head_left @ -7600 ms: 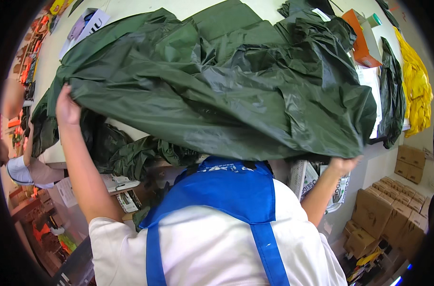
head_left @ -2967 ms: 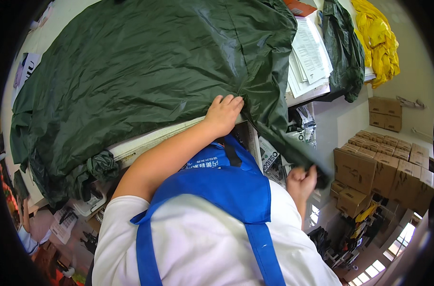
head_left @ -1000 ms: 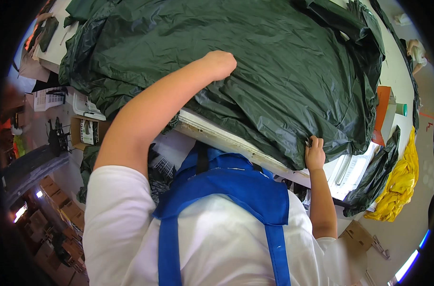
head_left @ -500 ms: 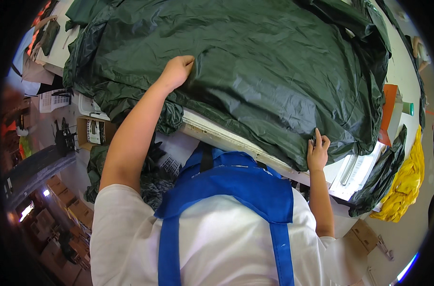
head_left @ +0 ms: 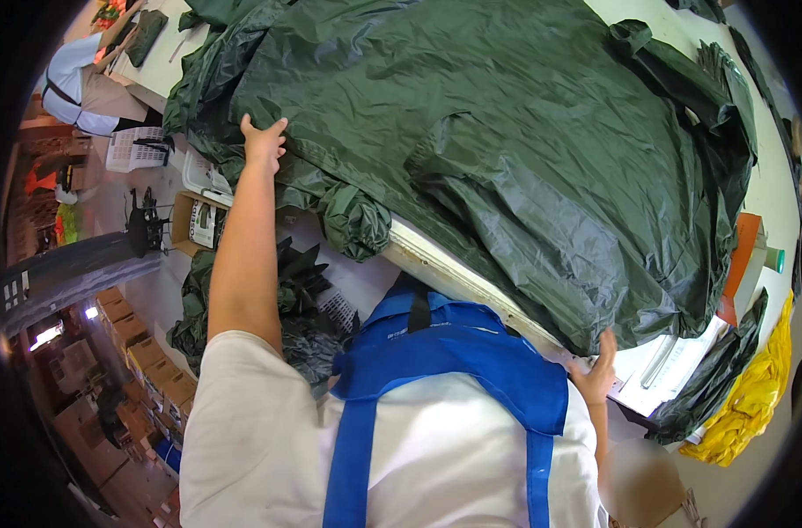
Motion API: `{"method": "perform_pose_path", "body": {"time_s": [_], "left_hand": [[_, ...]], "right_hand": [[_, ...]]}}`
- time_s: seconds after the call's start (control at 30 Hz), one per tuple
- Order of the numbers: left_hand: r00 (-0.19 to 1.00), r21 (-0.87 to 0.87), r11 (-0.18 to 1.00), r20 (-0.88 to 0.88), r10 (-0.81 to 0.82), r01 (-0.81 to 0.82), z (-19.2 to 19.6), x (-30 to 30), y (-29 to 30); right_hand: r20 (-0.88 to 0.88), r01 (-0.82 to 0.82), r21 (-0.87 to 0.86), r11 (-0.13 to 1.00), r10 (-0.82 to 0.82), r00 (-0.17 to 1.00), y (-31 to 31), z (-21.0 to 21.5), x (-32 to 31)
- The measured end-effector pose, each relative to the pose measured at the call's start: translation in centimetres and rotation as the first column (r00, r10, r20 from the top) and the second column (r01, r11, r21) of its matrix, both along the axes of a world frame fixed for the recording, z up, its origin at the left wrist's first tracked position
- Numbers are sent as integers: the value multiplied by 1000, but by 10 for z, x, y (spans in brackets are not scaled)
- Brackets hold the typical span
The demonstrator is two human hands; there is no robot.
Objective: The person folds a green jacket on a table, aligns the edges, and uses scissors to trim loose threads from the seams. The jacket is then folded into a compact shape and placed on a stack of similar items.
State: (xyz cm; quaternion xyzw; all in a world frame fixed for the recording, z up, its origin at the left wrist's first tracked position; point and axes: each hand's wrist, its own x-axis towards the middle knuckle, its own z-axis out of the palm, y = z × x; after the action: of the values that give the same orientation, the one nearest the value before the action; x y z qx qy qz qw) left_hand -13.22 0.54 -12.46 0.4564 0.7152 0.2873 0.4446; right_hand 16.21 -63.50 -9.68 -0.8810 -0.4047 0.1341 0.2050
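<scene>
A large sheet of shiny dark green waterproof fabric (head_left: 471, 97) lies wrinkled over the white table (head_left: 458, 275). A raised fold crosses its middle toward the near right corner. My left hand (head_left: 264, 145) rests on the left part of the fabric with its fingers spread. At the near right corner, by the table's front edge, my right hand (head_left: 596, 371) touches the fabric's border, thumb and forefinger apart. Bunched green fabric (head_left: 357, 220) hangs over the front edge between my arms, nearer the left one.
On the right are an orange box panel (head_left: 741, 257), a green-capped roll (head_left: 774, 259), white papers (head_left: 674, 363) and yellow fabric (head_left: 753, 392). An open carton (head_left: 190, 224) and a white basket (head_left: 137, 150) stand at left, near another person (head_left: 80, 84). Dark green material (head_left: 300, 290) lies below the table.
My left hand has let go of its pinch on the fabric and moved left, fingers spreading. My right hand has slid nearer to me, to the fabric's corner. The view has shifted.
</scene>
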Motion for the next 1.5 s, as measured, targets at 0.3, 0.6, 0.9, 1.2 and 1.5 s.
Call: {"method": "perform_pose_path", "body": {"time_s": [0.3, 0.6, 0.9, 1.2, 1.5], "left_hand": [[917, -103, 954, -264, -300, 283, 13, -25, 34], [265, 56, 262, -352, -898, 963, 60, 184, -86], [615, 208, 604, -495, -613, 769, -62, 159, -27], [992, 12, 995, 78, 100, -101, -3, 3, -3], [927, 55, 978, 312, -207, 200, 69, -72, 16]], "right_hand": [[138, -8, -188, 982, 35, 990, -10, -28, 8], [180, -2, -253, 967, 49, 982, -13, -24, -10], [77, 70, -177, 982, -57, 995, -14, -25, -12], [71, 108, -116, 987, -100, 992, -12, -26, -13], [-345, 405, -387, 828, -537, 770, -37, 77, 40]]}}
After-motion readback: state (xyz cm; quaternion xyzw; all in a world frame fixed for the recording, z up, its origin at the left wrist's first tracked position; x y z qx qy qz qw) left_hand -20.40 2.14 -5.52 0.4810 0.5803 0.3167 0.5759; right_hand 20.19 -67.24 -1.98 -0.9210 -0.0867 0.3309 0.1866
